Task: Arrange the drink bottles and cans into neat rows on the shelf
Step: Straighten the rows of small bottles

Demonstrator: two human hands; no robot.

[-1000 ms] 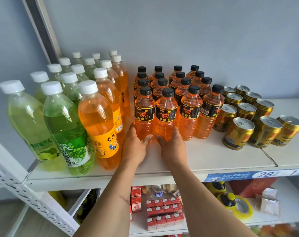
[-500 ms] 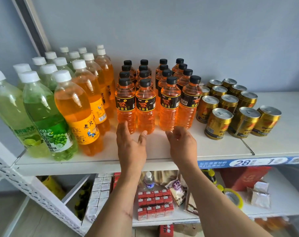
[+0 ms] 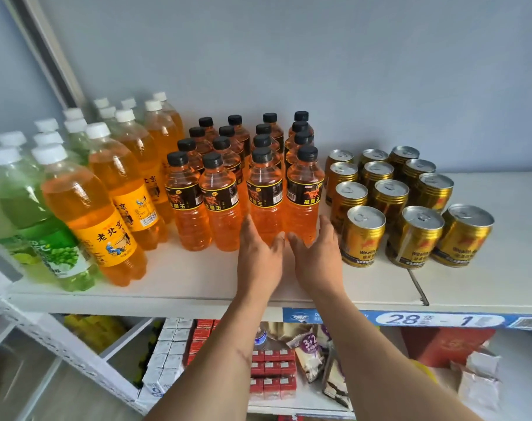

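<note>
On the shelf (image 3: 198,287), my left hand (image 3: 260,256) and right hand (image 3: 318,256) lay open, fingers (image 3: 249,229) spread against two front black-capped orange bottles (image 3: 266,196), gripping nothing. A hard shove, I judged, could topple them into the gold cans (image 3: 363,235) just beside.

Small bottles (image 3: 243,183) between large bottles (image 3: 100,202) left, cans (image 3: 410,208) right.

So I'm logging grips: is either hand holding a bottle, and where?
Neither grips one: left hand and right hand are open against the front bottles' bases.
</note>
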